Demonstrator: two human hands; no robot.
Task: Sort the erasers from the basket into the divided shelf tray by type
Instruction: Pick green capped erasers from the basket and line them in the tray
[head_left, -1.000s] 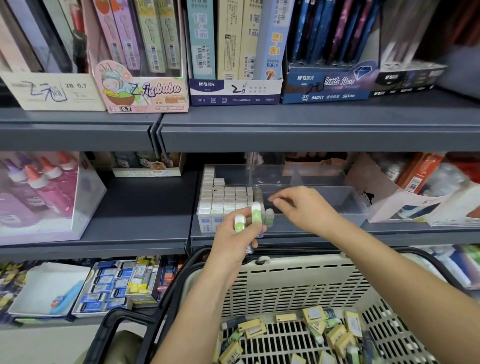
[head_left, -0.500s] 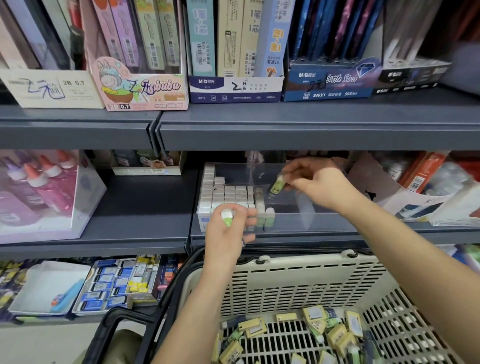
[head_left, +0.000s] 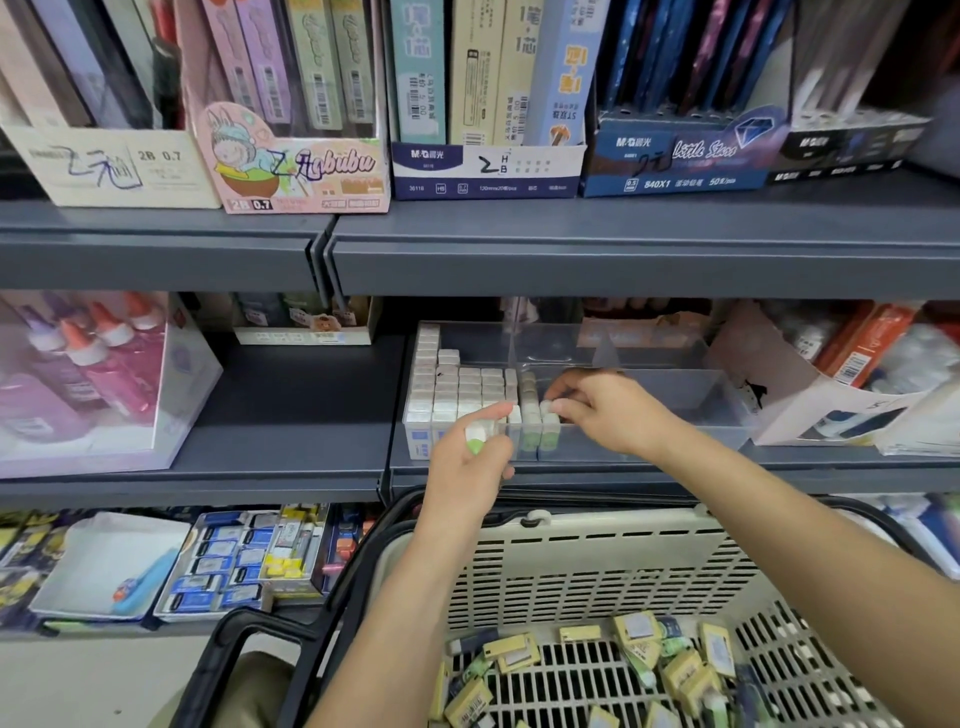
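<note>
Since the divided shelf tray (head_left: 722, 410) is filling from its left side, the step in hand looks to be adding one more green-banded piece to the short column in its middle section. Furthest left in the tray, the white erasers (head_left: 457, 389) stand in packed rows. Just right of them and nearer, the left hand (head_left: 465, 470) is raised in front of the tray's near wall. Its wrist bends up from the basket, and its grip is curled round a spare eraser (head_left: 479, 437) that pokes up, white over green, between thumb and forefinger. Right again, the green-banded column (head_left: 530, 400) runs from near to far along the divider. The right hand (head_left: 610, 415) reaches in over the near wall, palm down, forearm slanting in from the right. Its grip pinches the top of the eraser being set (head_left: 549, 434) beside that column. To do this well, I would keep it upright, press it snug against its neighbours, and let go only once it is seated, lest the row topple. Nearest, the basket (head_left: 597, 556) holds the unsorted erasers (head_left: 649, 670).
</note>
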